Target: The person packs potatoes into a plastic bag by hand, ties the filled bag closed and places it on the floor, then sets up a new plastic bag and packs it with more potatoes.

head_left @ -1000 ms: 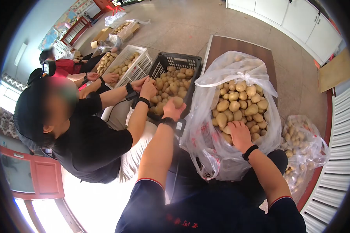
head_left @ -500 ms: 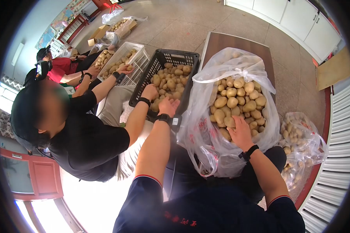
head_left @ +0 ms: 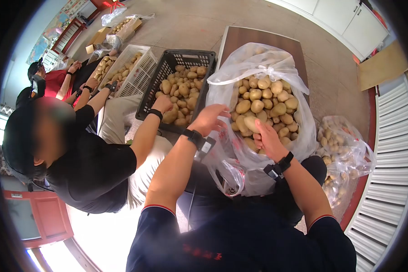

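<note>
Many potatoes point(head_left: 263, 99) fill an open clear plastic bag point(head_left: 214, 97) in front of me. My right hand point(head_left: 268, 138) is over the bag's near part, its fingers and thumb closed round a potato point(head_left: 251, 123). Just left of the bag's opening, my left hand point(head_left: 211, 119) is raised with its fingers apart and nothing in it. It is between the bag and a black crate point(head_left: 145, 102) that holds more potatoes.
A co-worker in black sits at my left, one hand point(head_left: 162, 104) in the black crate. Beyond are a white crate point(head_left: 145, 68) and a person in red point(head_left: 56, 81). A brown board point(head_left: 240, 38) lies behind the bag; another potato bag point(head_left: 340, 140) is at right.
My left hand has let go of its potato at the black crate and moved right to the bag. My right hand has lifted a potato from the pile. The view has shifted.
</note>
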Motion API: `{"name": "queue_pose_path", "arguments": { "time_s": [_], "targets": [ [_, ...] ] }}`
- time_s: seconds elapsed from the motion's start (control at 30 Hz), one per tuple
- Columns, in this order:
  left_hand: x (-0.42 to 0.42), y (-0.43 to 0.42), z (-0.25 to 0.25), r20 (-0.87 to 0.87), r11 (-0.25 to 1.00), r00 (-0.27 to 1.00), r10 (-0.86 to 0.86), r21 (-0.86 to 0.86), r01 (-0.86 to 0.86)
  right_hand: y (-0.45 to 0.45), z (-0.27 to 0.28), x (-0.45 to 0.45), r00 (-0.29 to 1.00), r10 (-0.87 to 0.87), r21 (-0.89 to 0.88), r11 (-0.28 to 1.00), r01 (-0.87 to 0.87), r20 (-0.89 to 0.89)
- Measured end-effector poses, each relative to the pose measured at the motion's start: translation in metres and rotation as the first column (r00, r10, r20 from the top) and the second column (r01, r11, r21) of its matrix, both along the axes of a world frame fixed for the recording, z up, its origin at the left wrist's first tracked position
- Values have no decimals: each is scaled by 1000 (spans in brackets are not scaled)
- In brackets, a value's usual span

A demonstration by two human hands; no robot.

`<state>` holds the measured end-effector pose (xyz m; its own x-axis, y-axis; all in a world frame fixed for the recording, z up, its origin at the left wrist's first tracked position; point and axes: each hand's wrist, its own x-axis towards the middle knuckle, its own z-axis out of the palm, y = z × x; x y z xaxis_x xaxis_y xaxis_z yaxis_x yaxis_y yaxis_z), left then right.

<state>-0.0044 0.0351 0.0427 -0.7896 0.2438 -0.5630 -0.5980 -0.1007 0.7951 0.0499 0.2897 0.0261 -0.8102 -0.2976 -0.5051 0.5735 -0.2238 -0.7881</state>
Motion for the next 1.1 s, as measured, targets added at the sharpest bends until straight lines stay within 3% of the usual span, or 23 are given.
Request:
{"name": "queue_pose_path", "arguments": {
  "time_s": [0.1, 0.17, 0.2, 0.27, 0.3, 0.4, 0.5, 0.53, 0.6, 0.67, 0.7, 0.77, 0.8, 0.87, 0.9, 0.97, 1.1],
  "targets": [
    [13, 22, 11, -10, 988, 988, -151, -24, 151, -6, 3, -2, 998, 20, -25, 1000, -19, 57],
    [18, 35, 12, -2, 980, 982, -190, 56, 190, -9, 9, -1, 996, 80, 3, 997, -80, 33],
    [17, 39, 9, 21, 961, 976, -217, 180, 210, -11, 10, -1, 996, 77, 7, 997, -77, 34],
    [18, 41, 4, 0, 946, 965, -263, 199, 257, -13, 11, 0, 989, 143, 223, 966, -130, -42],
    [18, 42, 3, -22, 930, 953, -302, 213, 300, -15, 8, 1, 990, 134, 228, 966, -121, -40],
    [17, 42, -4, -4, 927, 949, -315, 215, 308, -17, -7, 2, 952, 134, 364, 931, -25, -276],
    [19, 38, 4, 14, 938, 953, -303, 178, 296, -13, -20, 2, 934, 147, 377, 926, -14, -326],
    [19, 36, 4, 14, 938, 952, -305, 179, 298, -8, -28, 1, 932, 174, 480, 878, 0, -318],
    [16, 33, 3, 16, 955, 981, -193, 230, 185, 3, -40, 0, 931, 200, 578, 816, 15, -307],
    [12, 27, 3, 5, 969, 991, -133, 210, 129, 18, -46, 3, 845, 216, 680, 701, 214, -489],
    [9, 24, 4, -9, 980, 998, -70, 188, 70, 27, -49, 4, 846, 215, 681, 700, 215, -488],
    [6, 14, -2, -19, 983, 999, -26, 183, 29, 45, -54, 7, 690, 336, 727, 553, 406, -641],
    [3, 10, -4, -28, 979, 999, 37, 201, -31, 49, -51, 9, 690, 336, 727, 554, 406, -641],
    [-4, 1, -10, -21, 966, 990, 137, 223, -129, 56, -45, 14, 741, 435, 842, 425, 333, -512],
    [-6, -3, -13, -26, 967, 989, 143, 216, -134, 56, -44, 16, 736, 435, 837, 434, 333, -518],
    [-11, -15, -18, -13, 931, 965, 263, 266, -251, 51, -42, 19, 718, 577, 921, 255, 296, -390],
    [-21, -40, -39, 27, 858, 904, 427, 303, -414, 44, -37, 23, 698, 621, 932, 185, 313, -358]
  ]
}}
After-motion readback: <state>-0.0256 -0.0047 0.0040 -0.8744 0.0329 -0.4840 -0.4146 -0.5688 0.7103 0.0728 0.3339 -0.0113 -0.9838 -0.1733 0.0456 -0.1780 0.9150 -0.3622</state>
